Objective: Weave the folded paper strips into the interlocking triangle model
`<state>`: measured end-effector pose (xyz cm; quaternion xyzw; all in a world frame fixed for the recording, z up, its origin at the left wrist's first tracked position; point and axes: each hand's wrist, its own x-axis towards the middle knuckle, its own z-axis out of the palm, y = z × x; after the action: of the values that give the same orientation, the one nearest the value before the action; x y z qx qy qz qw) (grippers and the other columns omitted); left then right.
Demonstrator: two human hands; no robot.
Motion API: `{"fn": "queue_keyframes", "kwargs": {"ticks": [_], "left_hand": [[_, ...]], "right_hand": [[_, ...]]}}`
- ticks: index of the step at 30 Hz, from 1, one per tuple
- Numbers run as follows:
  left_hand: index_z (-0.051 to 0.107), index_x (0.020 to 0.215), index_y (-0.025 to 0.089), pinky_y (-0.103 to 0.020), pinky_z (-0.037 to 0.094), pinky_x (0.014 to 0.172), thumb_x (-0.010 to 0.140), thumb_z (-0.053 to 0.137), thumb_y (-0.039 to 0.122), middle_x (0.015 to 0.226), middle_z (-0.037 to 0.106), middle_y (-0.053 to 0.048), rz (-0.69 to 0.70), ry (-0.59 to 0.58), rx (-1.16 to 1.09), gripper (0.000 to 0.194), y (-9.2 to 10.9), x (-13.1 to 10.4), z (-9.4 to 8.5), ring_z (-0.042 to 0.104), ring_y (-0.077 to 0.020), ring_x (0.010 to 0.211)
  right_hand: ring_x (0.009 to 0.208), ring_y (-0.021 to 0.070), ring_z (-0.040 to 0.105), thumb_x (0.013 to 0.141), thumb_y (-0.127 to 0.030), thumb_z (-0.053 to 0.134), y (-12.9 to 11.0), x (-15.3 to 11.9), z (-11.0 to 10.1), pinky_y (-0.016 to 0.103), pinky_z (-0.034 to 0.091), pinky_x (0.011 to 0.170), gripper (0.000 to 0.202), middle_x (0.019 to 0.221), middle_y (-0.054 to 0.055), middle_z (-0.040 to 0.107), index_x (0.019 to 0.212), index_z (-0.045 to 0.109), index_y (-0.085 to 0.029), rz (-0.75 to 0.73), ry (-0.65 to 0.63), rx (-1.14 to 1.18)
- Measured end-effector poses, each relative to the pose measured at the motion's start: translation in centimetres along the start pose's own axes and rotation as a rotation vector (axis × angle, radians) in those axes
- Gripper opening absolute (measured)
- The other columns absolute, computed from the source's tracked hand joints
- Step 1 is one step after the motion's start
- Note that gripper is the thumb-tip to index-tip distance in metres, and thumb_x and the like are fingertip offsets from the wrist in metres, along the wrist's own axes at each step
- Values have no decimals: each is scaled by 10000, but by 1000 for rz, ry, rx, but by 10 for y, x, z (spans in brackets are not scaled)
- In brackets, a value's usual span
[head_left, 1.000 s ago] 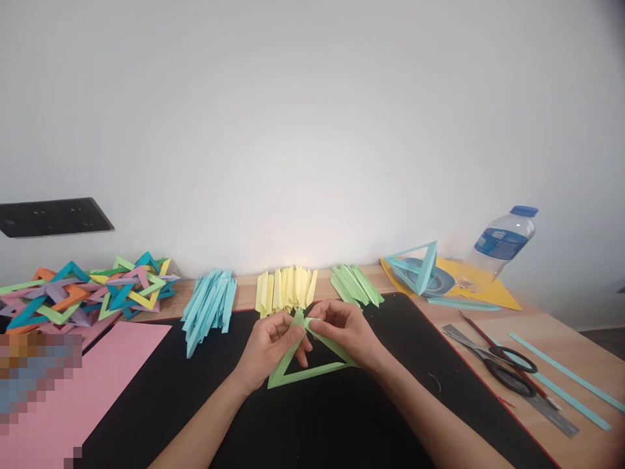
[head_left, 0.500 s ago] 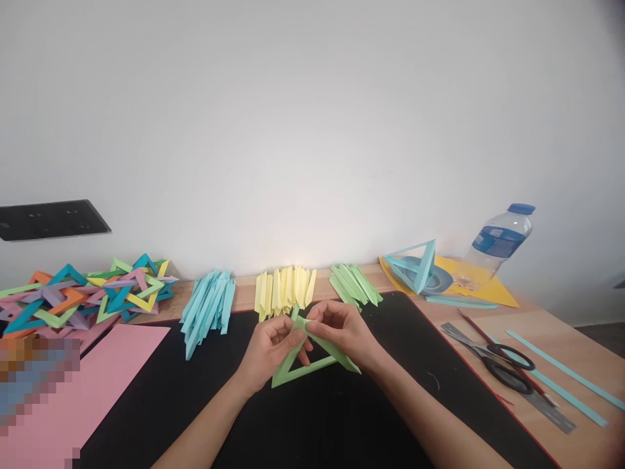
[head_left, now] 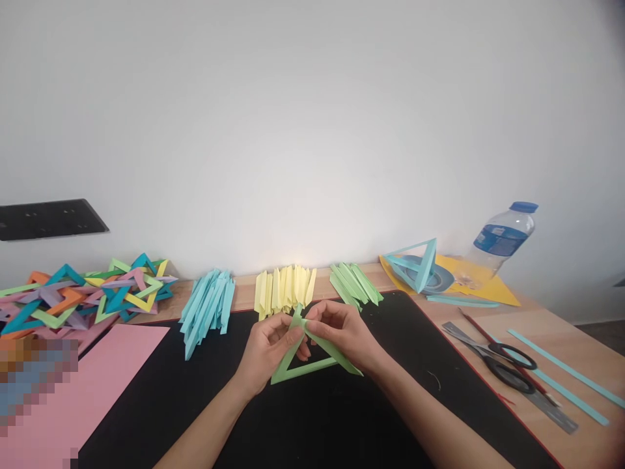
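Note:
A green folded paper triangle [head_left: 307, 371] is held over the black mat, its top corner between my two hands. My left hand [head_left: 268, 352] pinches the left strip near that corner. Beside it, my right hand [head_left: 344, 332] pinches the right strip, which slants down under the fingers to the lower right. The fingertips partly cover the joint at the top. Beyond my hands lie a bundle of yellow folded strips [head_left: 286, 290], a bundle of green strips [head_left: 355, 285] and a bundle of light blue strips [head_left: 209, 306].
Multicoloured paper stars [head_left: 131, 286] and a pink sheet [head_left: 122, 358] are at the left. To the right are a blue paper triangle [head_left: 427, 267] over a tape roll, a tilted bottle [head_left: 502, 241], scissors [head_left: 508, 374], a pencil, a ruler and blue strips.
Both hands keep their pinch on the green paper. The top corner has shifted slightly, and more of the left strip's end shows above the fingers.

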<state>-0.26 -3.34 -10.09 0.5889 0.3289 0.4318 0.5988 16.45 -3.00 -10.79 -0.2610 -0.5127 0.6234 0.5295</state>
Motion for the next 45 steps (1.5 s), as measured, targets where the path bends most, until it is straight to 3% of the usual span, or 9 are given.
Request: {"fn": "queue_keyframes", "kwargs": {"ticks": [5,19,30,45], "left_hand": [[626,794,124,-285,522,633,827,637,263,669,671,-34,2,-3,-29,143,-2,1,-1,623,-150,610],[644,796,128,-295,503,638,830,636,254,685,661,-37,-5,18,-138,131,-1,-1,4,600,-150,623],[651,780,137,-289,486,687,813,657,248,681,668,-33,-19,28,-96,116,-1,-1,1,611,-157,664],[668,741,147,-265,467,683,778,688,269,671,658,-17,-37,60,-91,130,0,-2,2,599,-155,680]], "right_hand": [[552,150,602,781,-276,689,2,0,1,325,466,600,160,645,7,627,786,598,-144,-24,-78,76],[553,153,613,767,-300,702,-1,-3,4,327,481,597,186,628,-5,614,792,600,-147,-16,-72,77],[594,144,605,758,-309,704,-3,-4,4,312,476,630,181,654,18,637,796,671,-136,-11,-53,20],[642,132,602,760,-352,697,-2,-3,1,267,486,631,211,674,7,627,787,647,-149,34,-48,-77]]}}
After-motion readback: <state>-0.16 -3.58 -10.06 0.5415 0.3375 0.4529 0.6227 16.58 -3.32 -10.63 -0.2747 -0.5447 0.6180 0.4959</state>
